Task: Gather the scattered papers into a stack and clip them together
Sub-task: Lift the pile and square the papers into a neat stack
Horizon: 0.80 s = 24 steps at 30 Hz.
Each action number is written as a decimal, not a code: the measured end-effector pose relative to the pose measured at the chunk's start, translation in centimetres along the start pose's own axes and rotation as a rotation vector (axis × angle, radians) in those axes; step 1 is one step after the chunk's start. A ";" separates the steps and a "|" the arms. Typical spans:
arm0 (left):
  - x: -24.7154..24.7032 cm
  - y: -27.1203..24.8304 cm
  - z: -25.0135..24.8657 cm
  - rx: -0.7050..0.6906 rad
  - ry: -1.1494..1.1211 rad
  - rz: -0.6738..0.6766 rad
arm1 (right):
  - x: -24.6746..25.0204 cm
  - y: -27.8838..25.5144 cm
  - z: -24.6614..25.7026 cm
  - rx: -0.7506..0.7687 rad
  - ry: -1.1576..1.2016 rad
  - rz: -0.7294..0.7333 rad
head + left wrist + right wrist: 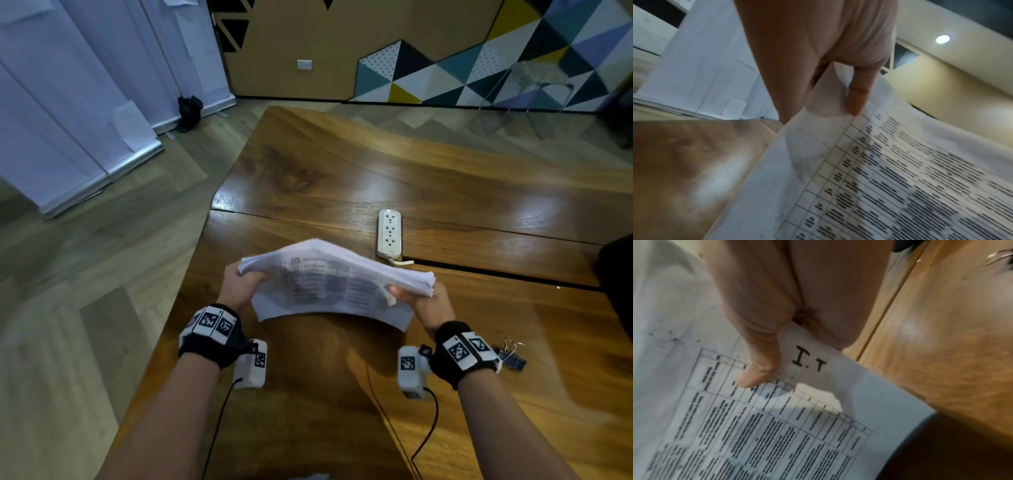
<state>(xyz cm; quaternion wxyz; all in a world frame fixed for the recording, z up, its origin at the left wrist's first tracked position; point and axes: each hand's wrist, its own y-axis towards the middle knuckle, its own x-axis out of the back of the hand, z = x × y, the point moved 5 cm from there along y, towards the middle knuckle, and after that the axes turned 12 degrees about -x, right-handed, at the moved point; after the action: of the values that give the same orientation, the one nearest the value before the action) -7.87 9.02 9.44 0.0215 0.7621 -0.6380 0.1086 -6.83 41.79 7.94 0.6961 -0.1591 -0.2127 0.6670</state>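
A thick stack of white papers [329, 277] with printed tables hangs in the air above the wooden table [445, 192], sagging at its near edge. My left hand [245, 279] grips the stack's left end, thumb on top of the printed sheet [900, 186]. My right hand [416, 296] grips the right end, its thumb [756, 369] pressing on the top page [777, 434] beside a handwritten mark. A black binder clip [512, 356] with silver handles lies on the table just right of my right wrist, seen as a blurred glint at the binder clip [998, 256] in the right wrist view.
A white power strip [389, 233] lies on the table beyond the papers, beside a seam in the tabletop. The table's left edge drops to a wood floor. White banner stands [78, 113] rise at the far left; a clear chair [520, 92] stands far right.
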 end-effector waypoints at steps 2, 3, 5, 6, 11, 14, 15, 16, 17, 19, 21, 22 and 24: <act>0.2 0.0 -1.6 -0.034 -0.049 -0.093 | 0.2 -0.7 1.9 0.064 0.028 0.013; 0.5 -0.1 -2.4 -0.056 -0.064 -0.149 | 0.4 -1.0 2.6 0.090 0.044 0.027; 1.2 -0.4 -3.5 -0.101 -0.054 -0.219 | 0.9 -1.5 3.3 0.119 0.053 0.086; 1.3 -0.5 -3.6 -0.108 -0.043 -0.226 | 1.0 -1.4 3.0 0.114 0.044 0.116; -0.3 -0.2 -1.7 0.056 0.028 -0.162 | 0.3 0.0 0.1 0.027 -0.028 0.033; -0.9 0.4 -2.3 0.048 0.008 -0.205 | 0.2 0.3 1.0 0.052 -0.015 -0.071; -0.8 0.5 -2.9 0.030 0.001 -0.218 | 0.4 0.2 1.5 0.067 0.020 -0.072; -0.5 0.6 -3.4 0.005 -0.009 -0.227 | 0.8 -0.1 1.8 0.071 0.063 -0.058; -0.2 0.5 -3.9 -0.020 -0.019 -0.232 | 1.3 -0.5 2.1 0.079 0.097 -0.025; 0.5 0.2 -4.5 -0.058 -0.028 -0.229 | 2.2 -1.2 2.1 0.101 0.120 0.061; 0.7 0.0 -3.7 -0.048 -0.019 -0.219 | 2.1 -1.1 1.2 0.087 0.028 0.140; 0.6 0.0 -3.0 -0.022 -0.004 -0.202 | 1.7 -1.0 0.8 0.077 -0.045 0.157; 0.0 0.3 -2.5 -0.014 0.082 -0.136 | 1.2 -0.3 0.1 0.043 -0.164 0.080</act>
<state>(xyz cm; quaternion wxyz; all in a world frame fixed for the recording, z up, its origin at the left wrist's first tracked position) -8.49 9.36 11.84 0.0606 0.7983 -0.5841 0.1336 -6.62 42.97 8.29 0.6524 -0.0974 -0.2479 0.7096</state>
